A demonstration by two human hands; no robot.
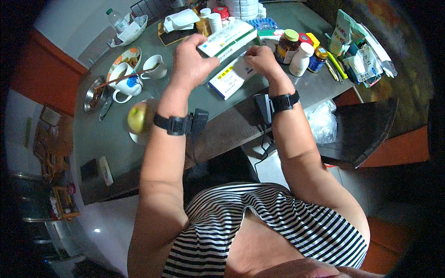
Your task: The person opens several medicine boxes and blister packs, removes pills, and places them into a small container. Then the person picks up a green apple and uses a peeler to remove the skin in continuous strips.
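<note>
My left hand grips the left end of a green and white medicine box, held tilted above the table. To the right, my right hand touches the far end of a white box with a yellow and blue print; whether its fingers grip the box is hard to tell. That second box bears handwriting and lies low over the table top. Just right of my right hand stand a dark jar with a yellow-green lid, a white plastic bottle and a blue bottle with a gold cap.
Two mugs, one with chopsticks across it, stand left beside a metal bowl and a patterned plate. An apple sits nearer. More bottles stand at the back. Packets lie at the right; a chair holds a plastic bag.
</note>
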